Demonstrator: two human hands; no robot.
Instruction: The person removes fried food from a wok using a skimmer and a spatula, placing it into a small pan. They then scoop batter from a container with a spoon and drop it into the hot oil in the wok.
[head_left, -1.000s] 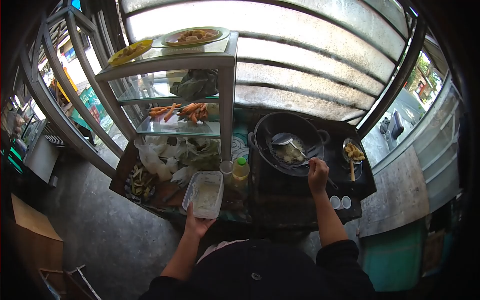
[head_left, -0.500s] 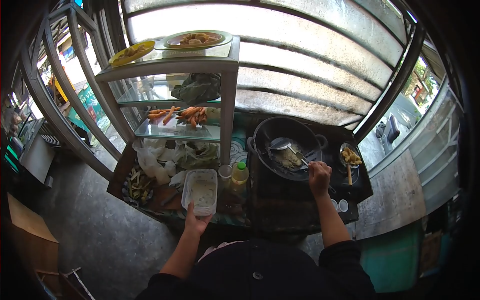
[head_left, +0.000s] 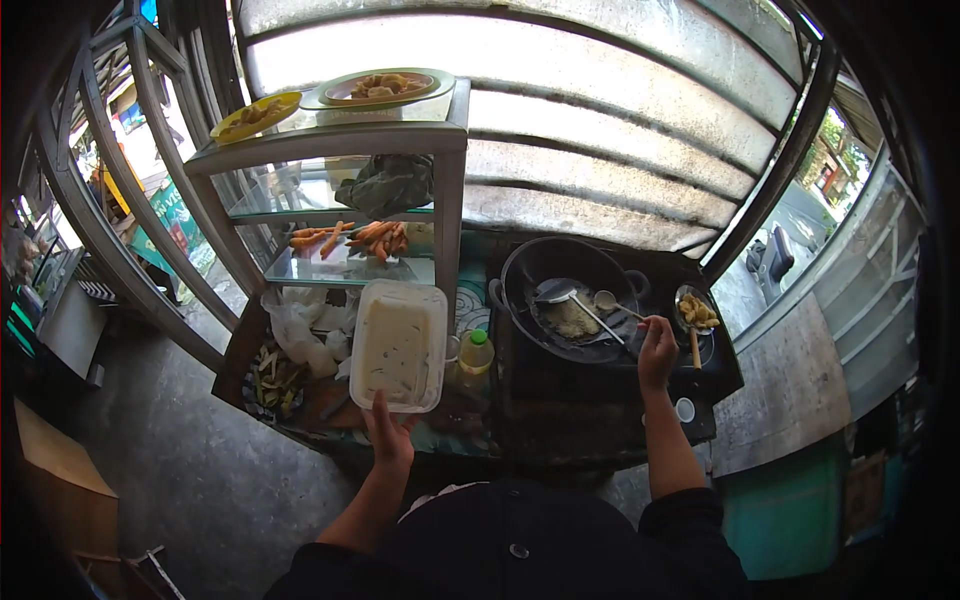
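My left hand (head_left: 390, 432) grips the near end of a clear plastic tub (head_left: 402, 345), raised and tilted, with a pale batter coating inside. My right hand (head_left: 657, 352) is closed on the handle of a small round ladle (head_left: 605, 300), whose bowl hangs over the black wok (head_left: 520, 270). A ladle or turner (head_left: 557, 291) with a long metal handle leans in the wok. Pale food (head_left: 572, 320) lies in the oil there.
A strainer (head_left: 697, 312) of fried pieces rests right of the wok. A green-capped bottle (head_left: 475, 360) stands beside the tub. The glass display case (head_left: 450, 200) rises behind it. Peelings (head_left: 275, 382) lie at the left.
My left hand has lifted the tub toward the camera and tilted it. My right hand has shifted slightly right, with the small ladle's bowl now visible over the wok.
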